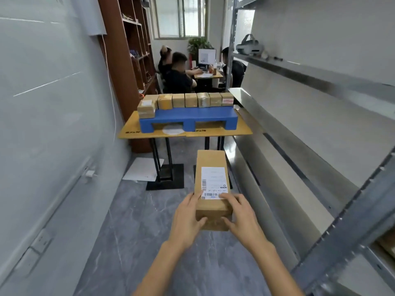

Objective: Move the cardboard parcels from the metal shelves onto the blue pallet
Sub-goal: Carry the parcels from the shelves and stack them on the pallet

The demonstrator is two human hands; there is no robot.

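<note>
I hold a long cardboard parcel (211, 167) with a white shipping label out in front of me above the floor. My left hand (187, 218) grips its near left corner and my right hand (240, 216) grips its near right corner, fingers curled over the top and end. Ahead, the blue pallet (192, 119) lies on a wooden table (132, 131). Several cardboard parcels (190, 100) stand in a row along the pallet's far edge, with one more parcel (146, 108) at its left end. The metal shelves (310, 75) run along my right side.
A white wall is close on my left. A brown bookcase (132, 50) stands beyond the table. People sit at a desk (208, 75) in the back by the window. A headset (250, 47) lies on an upper shelf. A white board (143, 169) lies on the floor.
</note>
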